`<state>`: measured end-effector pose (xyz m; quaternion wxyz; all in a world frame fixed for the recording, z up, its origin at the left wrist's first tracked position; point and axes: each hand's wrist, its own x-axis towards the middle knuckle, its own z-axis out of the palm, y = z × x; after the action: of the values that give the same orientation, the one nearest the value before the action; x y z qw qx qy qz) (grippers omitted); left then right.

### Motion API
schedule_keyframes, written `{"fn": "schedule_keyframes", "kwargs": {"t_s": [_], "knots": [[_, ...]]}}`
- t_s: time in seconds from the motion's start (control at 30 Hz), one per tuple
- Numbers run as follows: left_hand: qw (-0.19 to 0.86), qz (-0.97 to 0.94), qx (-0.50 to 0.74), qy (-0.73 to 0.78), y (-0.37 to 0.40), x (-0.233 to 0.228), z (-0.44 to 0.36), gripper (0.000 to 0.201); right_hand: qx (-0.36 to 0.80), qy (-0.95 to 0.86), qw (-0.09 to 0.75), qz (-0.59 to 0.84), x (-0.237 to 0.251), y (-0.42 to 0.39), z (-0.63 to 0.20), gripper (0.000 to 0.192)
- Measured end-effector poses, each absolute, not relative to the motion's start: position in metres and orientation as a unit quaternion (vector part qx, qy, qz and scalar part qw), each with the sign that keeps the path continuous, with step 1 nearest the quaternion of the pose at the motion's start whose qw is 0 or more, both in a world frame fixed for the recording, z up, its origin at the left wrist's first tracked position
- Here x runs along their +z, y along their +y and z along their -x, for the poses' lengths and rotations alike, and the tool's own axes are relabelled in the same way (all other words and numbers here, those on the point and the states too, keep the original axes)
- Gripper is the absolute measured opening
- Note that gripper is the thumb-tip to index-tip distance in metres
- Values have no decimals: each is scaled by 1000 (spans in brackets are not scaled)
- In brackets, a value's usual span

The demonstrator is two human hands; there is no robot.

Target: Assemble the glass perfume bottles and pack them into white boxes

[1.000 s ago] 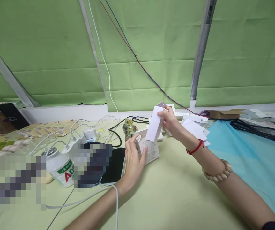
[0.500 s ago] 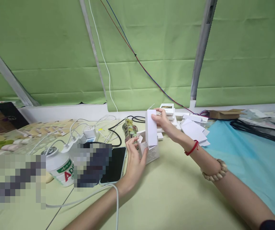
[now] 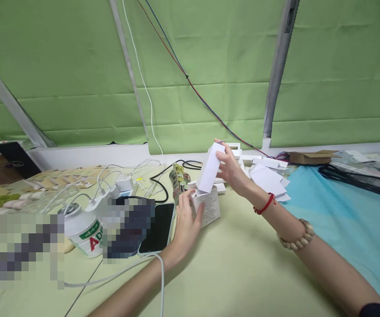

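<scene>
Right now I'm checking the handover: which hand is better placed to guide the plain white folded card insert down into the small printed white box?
Right, probably. The right hand already pinches the plain white folded card insert, its lower end at the small printed white box. The left hand steadies that box.

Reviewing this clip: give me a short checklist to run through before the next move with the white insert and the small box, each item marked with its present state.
1. Right hand grips the white insert: ok, fingers pinch its upper part.
2. Left hand steadies the small printed box on the table: ok.
3. Insert's lower end meets the box's open top: ok, though it leans right rather than standing square.
4. Box flaps out of the way: cannot tell, hand and insert hide them.
5. Glass bottles behind the box clear of the left hand: not ok, very close to the fingers.
6. Phone beside the left wrist untouched: ok.
</scene>
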<state>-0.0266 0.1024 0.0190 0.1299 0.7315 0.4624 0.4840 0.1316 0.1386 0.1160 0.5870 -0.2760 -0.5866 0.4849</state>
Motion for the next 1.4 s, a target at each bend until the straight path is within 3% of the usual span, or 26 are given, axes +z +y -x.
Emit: {"fn": "schedule_keyframes", "kwargs": {"t_s": [0.13, 0.47, 0.73, 0.93, 1.4], "knots": [[129, -740, 470, 463, 100, 23, 25, 32, 500, -566, 601, 261, 114, 139, -130, 39], [159, -716, 497, 464, 101, 22, 24, 38, 450, -612, 570, 312, 113, 137, -130, 43], [131, -711, 506, 470, 107, 11, 26, 39, 228, -690, 558, 401, 111, 141, -136, 39], [121, -711, 509, 470, 106, 11, 24, 36, 151, -702, 560, 414, 113, 133, -133, 35], [91, -741, 490, 450, 102, 9, 24, 40, 128, -758, 497, 403, 123, 123, -140, 29]]}}
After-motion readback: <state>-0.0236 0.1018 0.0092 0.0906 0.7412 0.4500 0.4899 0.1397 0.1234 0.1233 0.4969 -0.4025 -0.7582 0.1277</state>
